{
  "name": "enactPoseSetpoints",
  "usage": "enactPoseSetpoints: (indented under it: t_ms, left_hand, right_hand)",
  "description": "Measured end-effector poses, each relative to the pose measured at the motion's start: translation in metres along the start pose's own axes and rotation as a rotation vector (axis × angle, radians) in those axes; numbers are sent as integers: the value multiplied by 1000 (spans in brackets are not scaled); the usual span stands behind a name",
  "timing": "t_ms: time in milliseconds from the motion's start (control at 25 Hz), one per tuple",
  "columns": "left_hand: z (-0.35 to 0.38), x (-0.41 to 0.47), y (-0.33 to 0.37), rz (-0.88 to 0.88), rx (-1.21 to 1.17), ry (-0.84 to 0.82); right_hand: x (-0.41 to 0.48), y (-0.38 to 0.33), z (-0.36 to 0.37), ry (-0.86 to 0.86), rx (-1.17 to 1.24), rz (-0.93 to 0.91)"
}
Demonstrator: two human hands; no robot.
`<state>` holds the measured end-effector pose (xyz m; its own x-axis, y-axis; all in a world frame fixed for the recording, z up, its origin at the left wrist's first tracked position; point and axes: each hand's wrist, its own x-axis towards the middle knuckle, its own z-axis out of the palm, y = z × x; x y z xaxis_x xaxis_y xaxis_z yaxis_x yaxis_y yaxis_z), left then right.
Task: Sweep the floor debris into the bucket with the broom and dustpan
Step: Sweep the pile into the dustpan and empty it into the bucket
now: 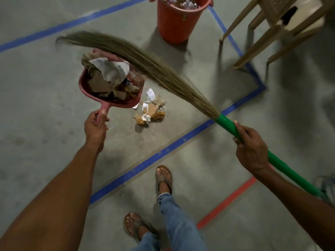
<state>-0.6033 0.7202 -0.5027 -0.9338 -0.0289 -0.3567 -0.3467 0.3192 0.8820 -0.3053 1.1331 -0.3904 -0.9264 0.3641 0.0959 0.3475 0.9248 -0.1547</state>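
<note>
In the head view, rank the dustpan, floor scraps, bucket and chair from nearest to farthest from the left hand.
1. Dustpan, its handle gripped by the left hand.
2. Floor scraps, just right of the hand.
3. Bucket, ahead at top centre.
4. Chair, far top right.

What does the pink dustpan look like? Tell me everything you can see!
The dustpan is pink, plastic-looking, with raised walls and a short handle. The left hand grips that handle. It is heaped with torn paper and cardboard scraps. It seems held just off the floor, and the broom's bristles cross over its far edge.
</note>
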Motion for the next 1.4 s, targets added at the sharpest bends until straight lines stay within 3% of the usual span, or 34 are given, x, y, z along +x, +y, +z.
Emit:
enactPoseSetpoints:
  t_ms: [360, 840, 1120, 1400]
  left_hand:
    - [34, 17, 68, -11, -18, 8]
    - [92, 68, 118, -24, -34, -54]
    - [135, 103, 162, 15, -66, -54]
    - [259, 158, 234, -6, -54, -28]
  right_hand:
    - [55, 20, -32, -39, 86, 71]
    - [163, 9, -27, -90, 181, 302]
    - [204, 65, 20, -324, 302, 455]
    - [261, 140, 60, -730, 189, 474]
